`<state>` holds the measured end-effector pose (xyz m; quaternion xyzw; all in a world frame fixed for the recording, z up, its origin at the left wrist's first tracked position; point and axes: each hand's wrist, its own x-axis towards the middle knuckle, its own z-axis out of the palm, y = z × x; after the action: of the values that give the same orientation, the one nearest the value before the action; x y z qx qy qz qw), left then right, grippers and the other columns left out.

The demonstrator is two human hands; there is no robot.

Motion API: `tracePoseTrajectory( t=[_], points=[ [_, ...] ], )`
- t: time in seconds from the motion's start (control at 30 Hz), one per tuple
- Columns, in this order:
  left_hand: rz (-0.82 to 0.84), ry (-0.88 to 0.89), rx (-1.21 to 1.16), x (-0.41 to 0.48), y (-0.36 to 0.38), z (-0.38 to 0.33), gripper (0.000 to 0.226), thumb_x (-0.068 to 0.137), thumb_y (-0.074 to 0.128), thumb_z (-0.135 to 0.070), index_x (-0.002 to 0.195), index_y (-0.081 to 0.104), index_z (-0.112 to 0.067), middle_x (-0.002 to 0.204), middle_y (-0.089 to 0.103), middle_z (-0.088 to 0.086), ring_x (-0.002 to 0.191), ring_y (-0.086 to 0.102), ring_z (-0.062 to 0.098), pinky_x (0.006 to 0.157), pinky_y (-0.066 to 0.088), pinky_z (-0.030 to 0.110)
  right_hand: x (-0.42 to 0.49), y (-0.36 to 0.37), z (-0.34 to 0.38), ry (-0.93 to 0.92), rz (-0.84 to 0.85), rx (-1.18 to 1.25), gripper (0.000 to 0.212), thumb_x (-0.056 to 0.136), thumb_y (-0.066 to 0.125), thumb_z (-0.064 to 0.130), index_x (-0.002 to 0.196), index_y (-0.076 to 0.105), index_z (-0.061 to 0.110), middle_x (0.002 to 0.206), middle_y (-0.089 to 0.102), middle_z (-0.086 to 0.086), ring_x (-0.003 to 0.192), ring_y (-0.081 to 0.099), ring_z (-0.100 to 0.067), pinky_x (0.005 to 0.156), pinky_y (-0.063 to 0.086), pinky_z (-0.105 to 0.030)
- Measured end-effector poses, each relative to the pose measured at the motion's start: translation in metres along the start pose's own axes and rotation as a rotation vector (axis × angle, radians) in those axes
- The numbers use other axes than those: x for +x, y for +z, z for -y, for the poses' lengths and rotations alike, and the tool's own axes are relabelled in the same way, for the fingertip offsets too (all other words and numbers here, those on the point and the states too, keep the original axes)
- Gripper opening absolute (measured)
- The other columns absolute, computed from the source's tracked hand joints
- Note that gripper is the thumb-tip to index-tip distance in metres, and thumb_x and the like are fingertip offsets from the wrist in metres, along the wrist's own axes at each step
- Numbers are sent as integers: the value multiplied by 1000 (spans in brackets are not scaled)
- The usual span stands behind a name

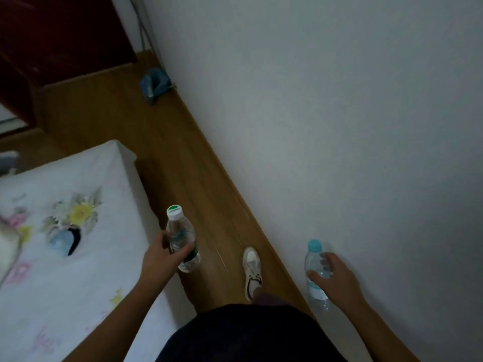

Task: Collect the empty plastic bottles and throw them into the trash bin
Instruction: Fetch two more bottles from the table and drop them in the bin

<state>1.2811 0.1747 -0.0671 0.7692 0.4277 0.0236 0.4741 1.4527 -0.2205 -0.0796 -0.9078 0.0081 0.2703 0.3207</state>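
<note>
My left hand (162, 254) grips a clear plastic bottle with a white and green cap (180, 231) around its middle, holding it upright over the floor beside the bed. My right hand (334, 273) holds a second clear bottle with a light blue cap (315, 259), close to the white wall. Both bottles look empty. No trash bin is in view.
A narrow strip of wooden floor (183, 152) runs between a bed with a white flowered sheet (65, 231) on the left and the wall (339, 100) on the right. My white shoe (252, 270) steps forward. A blue object (154, 84) lies by the wall ahead, dark red furniture (60, 35) beyond.
</note>
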Motion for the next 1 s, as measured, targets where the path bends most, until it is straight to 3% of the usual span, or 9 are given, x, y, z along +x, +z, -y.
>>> tracePoseTrajectory(
  t=[0.2,0.4,0.6,0.8,1.0],
  points=[
    [-297,-251,-120,31,-29,-1,64,69,81,-52,116,58,-16,111,66,6,102,64,24,85,52,40,136,29,156,-274,226,-58,53,74,84,39,119,58,26,105,64,8,100,64,-18,82,48,-29],
    [-504,-459,-232,27,-61,14,63,72,84,-47,117,57,-14,113,66,6,104,64,26,84,47,38,192,79,324,-541,421,-84,59,78,81,42,128,54,24,113,63,9,102,62,-13,92,55,-37],
    [-675,-609,-312,59,-99,32,72,63,73,-59,117,57,-14,111,66,6,98,64,28,82,50,42,229,135,445,-717,523,-160,60,80,78,45,130,52,28,116,62,10,103,62,-11,86,51,-27],
    [-708,-593,-354,150,-157,41,55,78,81,-46,116,58,-14,111,68,6,99,66,29,83,52,43,272,184,521,-701,514,-182,53,78,79,45,123,53,33,113,64,10,102,64,-12,82,51,-28],
    [-630,-407,-307,276,-244,0,49,81,82,-37,117,56,-14,110,67,6,101,65,26,85,51,40,308,204,580,-601,433,-94,57,78,81,42,127,53,29,109,62,14,100,62,-9,82,50,-26]
  ],
)
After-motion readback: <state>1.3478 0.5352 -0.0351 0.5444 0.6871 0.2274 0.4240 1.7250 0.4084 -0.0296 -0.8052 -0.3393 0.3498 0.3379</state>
